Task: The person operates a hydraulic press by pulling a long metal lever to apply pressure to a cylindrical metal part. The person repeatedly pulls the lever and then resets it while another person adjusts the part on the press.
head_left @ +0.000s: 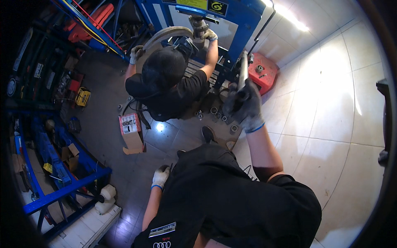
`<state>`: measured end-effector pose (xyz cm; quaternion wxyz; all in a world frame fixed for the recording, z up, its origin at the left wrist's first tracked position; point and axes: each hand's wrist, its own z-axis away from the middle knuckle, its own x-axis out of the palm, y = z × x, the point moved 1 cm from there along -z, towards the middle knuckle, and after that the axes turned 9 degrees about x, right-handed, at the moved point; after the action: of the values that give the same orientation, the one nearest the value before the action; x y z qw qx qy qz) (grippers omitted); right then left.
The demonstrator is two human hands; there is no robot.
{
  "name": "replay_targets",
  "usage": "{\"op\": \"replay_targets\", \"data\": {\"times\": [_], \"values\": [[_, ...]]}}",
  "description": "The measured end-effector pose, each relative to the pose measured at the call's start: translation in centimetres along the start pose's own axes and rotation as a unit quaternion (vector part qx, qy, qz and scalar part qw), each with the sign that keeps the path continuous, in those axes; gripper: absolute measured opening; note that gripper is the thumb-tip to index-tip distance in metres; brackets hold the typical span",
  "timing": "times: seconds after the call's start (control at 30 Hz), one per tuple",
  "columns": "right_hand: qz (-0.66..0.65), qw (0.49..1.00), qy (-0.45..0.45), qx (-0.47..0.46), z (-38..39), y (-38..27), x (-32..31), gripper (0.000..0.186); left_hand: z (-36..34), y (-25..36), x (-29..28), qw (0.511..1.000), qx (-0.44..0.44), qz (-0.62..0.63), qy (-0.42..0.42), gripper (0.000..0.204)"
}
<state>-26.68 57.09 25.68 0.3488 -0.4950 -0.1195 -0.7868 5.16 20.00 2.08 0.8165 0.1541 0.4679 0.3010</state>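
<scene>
My right hand (247, 106), in a dark-palmed work glove, is closed around a grey metal bar (243, 70) that stands up beside the blue press frame (244, 25). My left hand (160, 177), in a whitish glove, hangs by my hip; its fingers are partly hidden. In front of me a crouching co-worker in a black cap holds a large curved metal arm (167, 35) with one gloved hand. The co-worker's other gloved hand is at a cylindrical metal piece (199, 27) under the press head.
A red metal unit (264, 71) sits right of the press. Several metal rings (214, 110) lie on the floor near the co-worker. An opened cardboard box (132, 138) is to their left. A blue rack (62, 186) with tools stands at left; a tiled wall (318, 107) runs along the right.
</scene>
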Motion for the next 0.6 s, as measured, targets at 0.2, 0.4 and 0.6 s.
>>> {"op": "replay_targets", "data": {"times": [0.2, 0.4, 0.6], "values": [[0.060, 0.996, 0.065, 0.011, -1.9, -0.3, 1.8, 0.030, -0.4, -0.2, 0.0, 0.999, 0.008, 0.030, -0.017, 0.039], [0.316, 0.856, 0.409, 0.022, -3.7, 4.6, -2.1, 0.013, 0.2, 0.6, -0.1, 0.993, -0.062, 0.098, -0.013, 0.042], [0.351, 0.832, 0.429, -0.028, -4.1, 7.3, -3.6, 0.032, -0.3, 3.5, -0.4, 0.990, -0.068, 0.110, -0.062, 0.033]]}}
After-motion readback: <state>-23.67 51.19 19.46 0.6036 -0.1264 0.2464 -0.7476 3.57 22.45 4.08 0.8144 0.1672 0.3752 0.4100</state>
